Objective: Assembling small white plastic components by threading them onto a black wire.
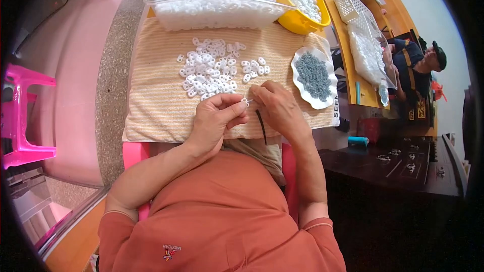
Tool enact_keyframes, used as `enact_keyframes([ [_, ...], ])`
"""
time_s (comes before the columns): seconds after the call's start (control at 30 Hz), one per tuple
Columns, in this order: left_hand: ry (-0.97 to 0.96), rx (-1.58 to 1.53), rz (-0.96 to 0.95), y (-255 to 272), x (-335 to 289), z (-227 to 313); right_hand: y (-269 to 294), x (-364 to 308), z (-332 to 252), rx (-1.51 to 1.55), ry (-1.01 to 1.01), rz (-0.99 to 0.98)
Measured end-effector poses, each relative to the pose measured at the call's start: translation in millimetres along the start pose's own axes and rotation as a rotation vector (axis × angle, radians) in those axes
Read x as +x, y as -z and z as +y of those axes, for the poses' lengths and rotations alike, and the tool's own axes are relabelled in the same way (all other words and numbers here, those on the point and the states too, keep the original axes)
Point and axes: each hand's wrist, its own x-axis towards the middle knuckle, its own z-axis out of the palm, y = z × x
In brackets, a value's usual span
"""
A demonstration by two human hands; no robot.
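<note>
My left hand (216, 122) pinches a small white plastic piece with holes (245, 102) between thumb and index finger, over the near part of the striped cloth. Close on its right, my right hand (278, 107) has its fingers curled, with a short thin pale bit showing between its fingertips and the white piece. A narrow black strip (261, 127) runs from beneath the right palm toward me; whether the hand grips it is hidden. Beyond my hands lie a heap of white two-holed pieces (204, 70) and a smaller group of them (253, 69).
At the back stand a clear bin (217, 16) of white pieces and a yellow tub (302, 24). A scalloped white plate (318, 102) holds small grey parts at right. A pink stool (30, 116) stands left. Another person (411, 63) sits at the right by a table.
</note>
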Motion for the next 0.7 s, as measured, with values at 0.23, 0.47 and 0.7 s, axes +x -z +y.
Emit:
enact_keyframes([
  [0.23,0.019,0.028,0.006,-0.8,-0.4,0.8,2.2,-2.5,1.9,0.175,-0.121,0.019],
  [0.47,0.029,0.053,-0.009,-0.3,-1.0,1.7,-0.9,-13.0,11.0,0.614,-0.282,0.011],
  [0.7,0.026,0.043,-0.017,-0.5,-1.3,1.3,-3.3,-18.5,8.3,1.055,-0.374,-0.029],
])
